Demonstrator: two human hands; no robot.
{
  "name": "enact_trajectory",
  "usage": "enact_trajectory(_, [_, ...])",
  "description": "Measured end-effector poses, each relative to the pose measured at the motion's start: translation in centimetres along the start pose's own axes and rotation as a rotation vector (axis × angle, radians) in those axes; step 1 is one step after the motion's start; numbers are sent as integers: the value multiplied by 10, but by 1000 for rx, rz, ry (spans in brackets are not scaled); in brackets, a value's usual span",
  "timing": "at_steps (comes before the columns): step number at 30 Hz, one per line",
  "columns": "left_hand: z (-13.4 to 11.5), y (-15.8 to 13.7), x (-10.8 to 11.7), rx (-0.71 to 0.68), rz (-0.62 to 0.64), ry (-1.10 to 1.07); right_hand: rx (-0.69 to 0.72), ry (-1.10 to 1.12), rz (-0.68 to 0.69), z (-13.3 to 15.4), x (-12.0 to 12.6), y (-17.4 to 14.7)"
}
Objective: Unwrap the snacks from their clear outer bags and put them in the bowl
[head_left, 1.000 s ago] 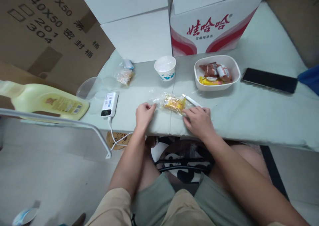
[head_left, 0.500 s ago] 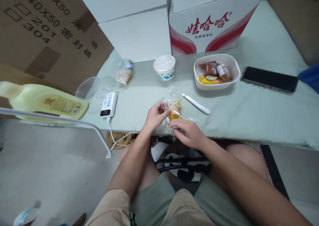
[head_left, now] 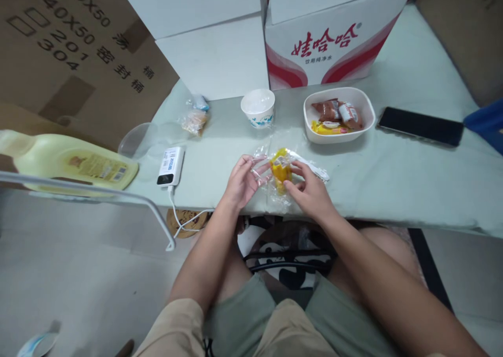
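- Left hand (head_left: 243, 181): fingers closed on the clear wrapper at the left side of the snack pack (head_left: 280, 172).
- Right hand (head_left: 312, 192): fingertips pinched on the right and lower side of the same pack.
- The pack is held upright between the 2 hands, at the near edge of the table (head_left: 393, 179), lifted rather than lying flat.
- Progress, as judged: the yellow snack is inside its clear film; whether the film is torn cannot be told. The contents are not out.
- A white knife (head_left: 318, 171) lies on the table just behind the right hand, partly hidden by the film; neither hand touches it.
- Far of the hands: 1 paper cup (head_left: 258, 107) and 1 white bowl (head_left: 338, 115) holding several wrapped snacks.
- Right of the bowl: a phone (head_left: 420, 126), face down or screen dark.
- Left: a power bank (head_left: 171, 165) with its cable hanging off the near edge, a small bagged snack (head_left: 194, 118), a clear lid (head_left: 137, 139) and a yellow bottle (head_left: 66, 158) lying on its side.
- Boxes (head_left: 326, 37) stand along the far edge.
- Nothing lies between the hands and the pack.
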State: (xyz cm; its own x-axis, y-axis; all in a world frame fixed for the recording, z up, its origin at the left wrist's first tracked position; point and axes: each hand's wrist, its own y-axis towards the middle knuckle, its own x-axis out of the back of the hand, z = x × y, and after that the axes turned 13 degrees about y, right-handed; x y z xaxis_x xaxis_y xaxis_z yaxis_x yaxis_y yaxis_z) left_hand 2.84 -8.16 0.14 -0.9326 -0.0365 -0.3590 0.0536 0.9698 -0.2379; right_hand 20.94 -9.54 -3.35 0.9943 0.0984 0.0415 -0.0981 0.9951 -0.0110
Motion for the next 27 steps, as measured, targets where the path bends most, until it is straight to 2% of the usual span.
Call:
enact_trajectory(3, [-4, -6, -3, 109, 82, -98, -48, 119, 17, 1, -3, 1])
enact_trajectory(7, [-9, -12, 0, 213, 121, -141, -127, 484, 54, 5, -5, 1])
enact_trajectory(10, [-16, -7, 13, 107, 20, -123, -169, 685, -12, 6, -3, 3])
enact_trajectory(13, [-22, 7, 34, -38, -200, -69, -165, 765, -114, 5, 5, 8])
enact_trajectory(16, [-23, 22, 52, 10, -376, -18, -87, 690, -237, 3, 17, 12])
enact_trajectory(18, [-21, 27, 57, 106, -407, -3, -25, 584, -327, 2, 27, 14])
enact_trajectory(20, [-19, 26, 55, 159, -387, 14, 21, 467, -388, 4, 38, 16])
enact_trajectory(23, [-19, 21, 46, 139, -329, 65, 92, 254, -435, 15, 55, 25])
enact_trajectory(27, [-23, 15, 39, 110, -241, 101, 172, -183, -543, 45, 71, 68])
